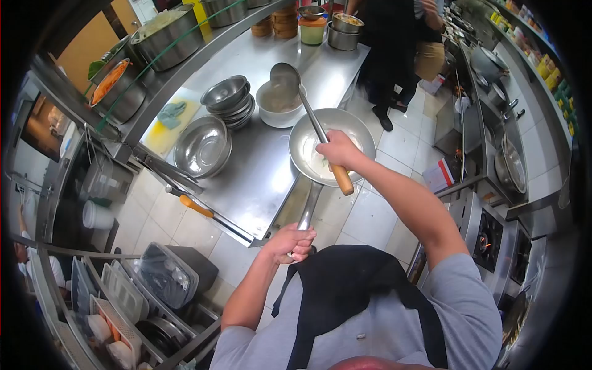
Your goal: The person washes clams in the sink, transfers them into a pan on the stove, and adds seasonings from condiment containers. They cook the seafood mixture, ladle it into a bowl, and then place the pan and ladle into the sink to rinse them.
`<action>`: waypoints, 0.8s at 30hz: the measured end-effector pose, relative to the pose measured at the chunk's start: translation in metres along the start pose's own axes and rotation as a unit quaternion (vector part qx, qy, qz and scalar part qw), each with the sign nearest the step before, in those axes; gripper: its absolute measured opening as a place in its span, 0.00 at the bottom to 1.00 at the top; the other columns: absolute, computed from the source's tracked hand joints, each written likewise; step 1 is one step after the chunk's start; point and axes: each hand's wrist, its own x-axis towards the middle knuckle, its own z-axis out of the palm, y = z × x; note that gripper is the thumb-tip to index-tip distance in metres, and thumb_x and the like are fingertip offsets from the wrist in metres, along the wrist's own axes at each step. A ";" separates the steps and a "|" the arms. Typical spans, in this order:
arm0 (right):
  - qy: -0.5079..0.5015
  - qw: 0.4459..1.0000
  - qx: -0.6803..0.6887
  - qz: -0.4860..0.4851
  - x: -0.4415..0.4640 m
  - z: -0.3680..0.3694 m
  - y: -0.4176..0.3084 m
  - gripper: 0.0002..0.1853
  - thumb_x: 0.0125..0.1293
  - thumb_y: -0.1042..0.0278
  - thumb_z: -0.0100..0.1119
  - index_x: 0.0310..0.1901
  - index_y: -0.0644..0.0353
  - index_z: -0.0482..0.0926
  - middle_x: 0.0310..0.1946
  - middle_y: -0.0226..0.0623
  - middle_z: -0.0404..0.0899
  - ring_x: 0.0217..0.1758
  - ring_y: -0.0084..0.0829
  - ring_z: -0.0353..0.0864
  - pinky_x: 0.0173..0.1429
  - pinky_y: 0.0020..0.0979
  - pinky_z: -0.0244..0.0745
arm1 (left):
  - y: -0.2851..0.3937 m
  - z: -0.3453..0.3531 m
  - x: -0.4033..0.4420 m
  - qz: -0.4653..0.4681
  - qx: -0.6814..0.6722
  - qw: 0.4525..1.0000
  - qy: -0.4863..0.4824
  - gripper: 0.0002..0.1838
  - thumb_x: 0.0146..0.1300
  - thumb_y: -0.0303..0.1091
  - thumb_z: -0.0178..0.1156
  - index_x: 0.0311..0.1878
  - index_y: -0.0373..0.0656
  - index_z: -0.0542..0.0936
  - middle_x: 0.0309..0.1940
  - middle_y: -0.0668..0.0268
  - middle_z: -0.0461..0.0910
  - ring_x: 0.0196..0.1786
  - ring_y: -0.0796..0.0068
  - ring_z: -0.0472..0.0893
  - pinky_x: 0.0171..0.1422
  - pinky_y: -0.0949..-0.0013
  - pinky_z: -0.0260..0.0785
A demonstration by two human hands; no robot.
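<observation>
My left hand (291,242) is closed around the metal handle of a frying pan (357,131), held out past the edge of the steel table. A little whitish liquid seems to lie in the pan. In my right hand (340,150) is a ladle (285,75) with a wooden grip end; its shaft crosses above the pan. The ladle's cup is over a white bowl (269,117) on the table, partly hiding what that bowl holds. Left of this bowl stand stacked metal bowls (228,92) and a wide metal bowl (202,147).
The steel table (246,185) has a green-blue cloth (171,114) on a yellowish board. Tools with an orange handle (196,206) hang at its near edge. People in dark clothes (388,55) stand beyond. A lit burner (487,242) is at right; a lidded plastic bin (166,274) is lower left.
</observation>
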 end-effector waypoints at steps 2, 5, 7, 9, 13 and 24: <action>0.033 0.997 -0.050 -0.042 0.010 0.005 0.024 0.14 0.56 0.68 0.60 0.37 0.73 0.75 0.30 0.52 0.78 0.33 0.44 0.84 0.33 0.41 0.80 | 0.001 0.000 0.000 -0.003 0.010 1.000 0.000 0.09 0.71 0.28 0.57 0.36 0.50 0.67 0.17 0.79 0.58 0.15 0.88 0.56 0.15 0.78 0.47; 0.104 0.978 -0.128 -0.127 -0.009 -0.004 0.048 0.15 0.55 0.67 0.61 0.38 0.73 0.75 0.29 0.53 0.78 0.31 0.44 0.83 0.36 0.40 0.78 | 0.000 -0.004 0.001 -0.008 0.006 1.000 0.004 0.10 0.71 0.28 0.58 0.35 0.51 0.67 0.16 0.79 0.58 0.15 0.88 0.56 0.15 0.78 0.47; 0.136 0.963 -0.158 -0.171 -0.040 -0.019 0.055 0.16 0.54 0.66 0.61 0.38 0.72 0.76 0.28 0.54 0.78 0.31 0.44 0.83 0.36 0.40 0.77 | -0.002 -0.010 0.002 -0.002 0.005 1.000 0.003 0.07 0.70 0.28 0.58 0.39 0.50 0.69 0.17 0.77 0.60 0.14 0.88 0.57 0.14 0.78 0.48; 0.075 0.990 -0.084 -0.087 -0.085 -0.042 0.055 0.13 0.55 0.68 0.60 0.38 0.71 0.75 0.26 0.49 0.77 0.25 0.40 0.80 0.29 0.39 0.76 | -0.003 -0.011 0.001 0.001 0.003 1.000 0.005 0.07 0.70 0.28 0.58 0.39 0.50 0.69 0.17 0.77 0.60 0.14 0.88 0.57 0.14 0.78 0.48; 0.038 0.998 -0.012 0.038 -0.159 -0.081 0.062 0.08 0.56 0.73 0.57 0.33 0.67 0.70 0.21 0.36 0.69 0.15 0.29 0.74 0.17 0.34 0.69 | -0.002 -0.014 0.000 0.013 0.017 1.000 0.005 0.07 0.70 0.27 0.58 0.40 0.49 0.70 0.17 0.76 0.61 0.14 0.88 0.57 0.13 0.79 0.48; 0.042 0.989 -0.087 0.110 -0.199 -0.081 0.093 0.08 0.57 0.72 0.57 0.31 0.68 0.70 0.19 0.38 0.69 0.14 0.30 0.73 0.19 0.37 0.70 | 0.007 -0.007 -0.003 0.010 0.045 0.999 0.022 0.11 0.70 0.27 0.56 0.34 0.49 0.65 0.17 0.76 0.58 0.14 0.86 0.55 0.14 0.76 0.46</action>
